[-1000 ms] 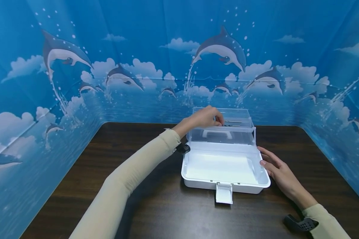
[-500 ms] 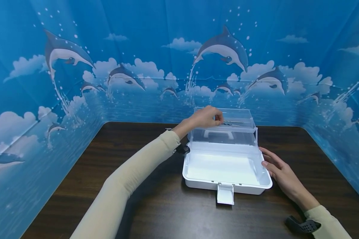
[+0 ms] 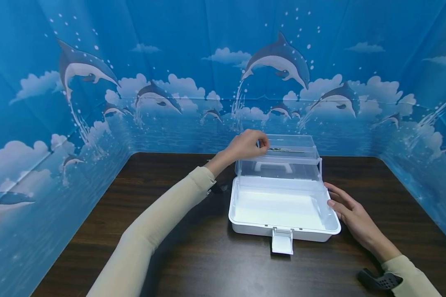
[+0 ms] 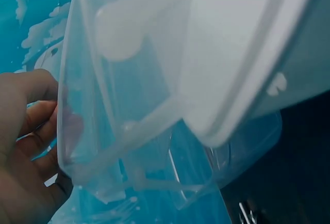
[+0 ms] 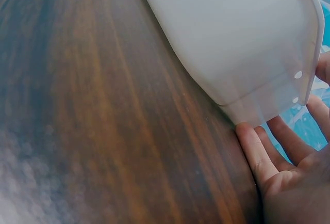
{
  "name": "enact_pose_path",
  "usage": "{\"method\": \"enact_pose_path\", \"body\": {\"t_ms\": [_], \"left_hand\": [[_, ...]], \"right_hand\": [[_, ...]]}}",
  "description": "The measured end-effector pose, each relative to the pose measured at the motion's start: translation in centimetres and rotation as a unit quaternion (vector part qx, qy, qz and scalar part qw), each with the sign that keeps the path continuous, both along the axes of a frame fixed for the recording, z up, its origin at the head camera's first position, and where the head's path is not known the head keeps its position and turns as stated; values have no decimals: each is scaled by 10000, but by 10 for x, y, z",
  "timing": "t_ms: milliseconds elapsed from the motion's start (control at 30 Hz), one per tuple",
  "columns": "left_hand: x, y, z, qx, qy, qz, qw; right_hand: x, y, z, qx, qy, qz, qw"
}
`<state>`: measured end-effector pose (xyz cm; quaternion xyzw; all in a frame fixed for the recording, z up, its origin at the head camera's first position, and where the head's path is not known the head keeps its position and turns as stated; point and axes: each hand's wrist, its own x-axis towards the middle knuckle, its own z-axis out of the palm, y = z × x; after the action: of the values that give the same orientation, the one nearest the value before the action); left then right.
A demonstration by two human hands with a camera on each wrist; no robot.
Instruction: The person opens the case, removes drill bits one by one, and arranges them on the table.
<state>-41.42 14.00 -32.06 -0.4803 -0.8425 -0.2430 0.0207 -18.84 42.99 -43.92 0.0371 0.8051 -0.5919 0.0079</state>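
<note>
A white storage box (image 3: 284, 235) stands with its clear lid raised and a clear upper tray (image 3: 312, 154) lifted at the back. Thin metal rods resembling drill bits (image 3: 288, 150) lie lengthwise in that tray, part of them dark and spiralled. Over the tray's left end is my left hand (image 3: 245, 144), thumb and fingers loosely bent, with nothing visible between them. In the left wrist view, fingertips (image 4: 72, 131) show through the clear plastic. My right hand (image 3: 353, 218) rests against the box's right side, thumb at the rim and straight fingers (image 5: 252, 146) along the outer wall.
The box sits on a dark wooden table (image 3: 193, 264), its front latch (image 3: 282, 241) hanging down. Shiny metal pieces (image 4: 247, 211) lie on the table left of the box, mostly hidden behind my left forearm. A dolphin-print curtain (image 3: 193, 62) surrounds the table.
My left hand has drawn back leftward along the upper tray, uncovering more of the rods, which now lie closer together. My right hand stays at the box's right side.
</note>
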Motion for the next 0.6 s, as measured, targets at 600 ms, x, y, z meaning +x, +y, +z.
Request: {"method": "enact_pose_path", "body": {"t_ms": [600], "left_hand": [[-14,-55,-4,1120,254,763,9904]], "right_hand": [[2,-1,3,0,-52,1,10000]]}}
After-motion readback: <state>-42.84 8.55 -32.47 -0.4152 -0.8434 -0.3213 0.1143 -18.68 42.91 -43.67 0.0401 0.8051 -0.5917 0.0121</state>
